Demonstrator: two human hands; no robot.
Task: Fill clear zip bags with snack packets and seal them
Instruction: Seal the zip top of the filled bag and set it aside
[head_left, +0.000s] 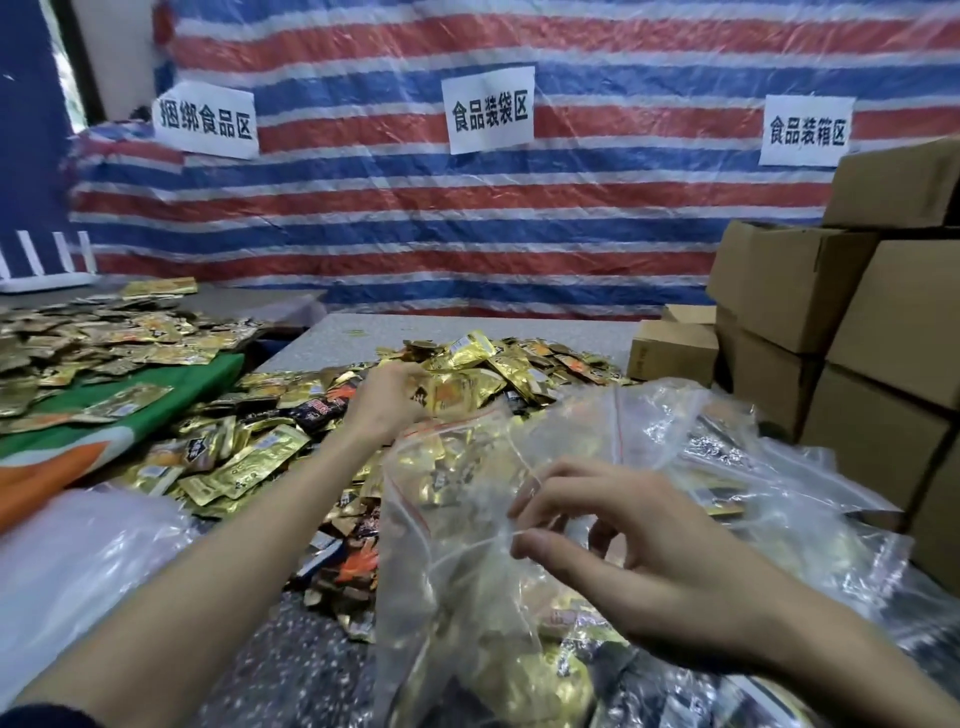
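Note:
A big heap of gold and black snack packets (498, 364) covers the grey table in front of me. My left hand (387, 402) reaches into the heap and grips a few gold packets (457, 387). A clear zip bag (467, 545) with a red zip line stands near me, holding some packets. My right hand (613, 535) pinches the bag's upper edge between thumb and fingers and holds its mouth up.
Stacked cardboard boxes (852, 332) fill the right side. More clear bags (779, 499) lie at the right. A second pile of gold packets (88, 332) sits at the left on green and orange cloth (156, 410). A striped tarp with paper signs (488, 109) hangs behind.

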